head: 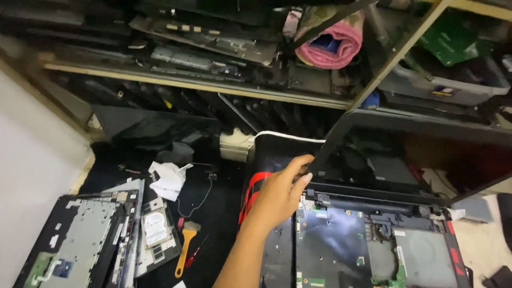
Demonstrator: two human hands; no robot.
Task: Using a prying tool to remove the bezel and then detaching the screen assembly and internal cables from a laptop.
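Left hand [280,189] pinches the near-left corner of the laptop screen [405,154], thumb and fingers closed on its bezel above the opened laptop base [373,250]. Keep your grip light at the edge, near the hinge; the shelf [202,85] crowds just beyond, with freer room left over the dark desk [213,213].

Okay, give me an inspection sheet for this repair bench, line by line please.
Surface: dark bench, crowded.
Job's things: opened laptop, board exposed; its screen tilted up.
Clutter: dismantled laptop shells, crumpled white cloth, yellow-handled brush, red screwdriver.
Grips: left hand holds the screen's left edge by the hinge; right hand not in view.
Cables: thin black wire on the bench.
Surroundings: shelves stacked with laptop parts, pink towel.
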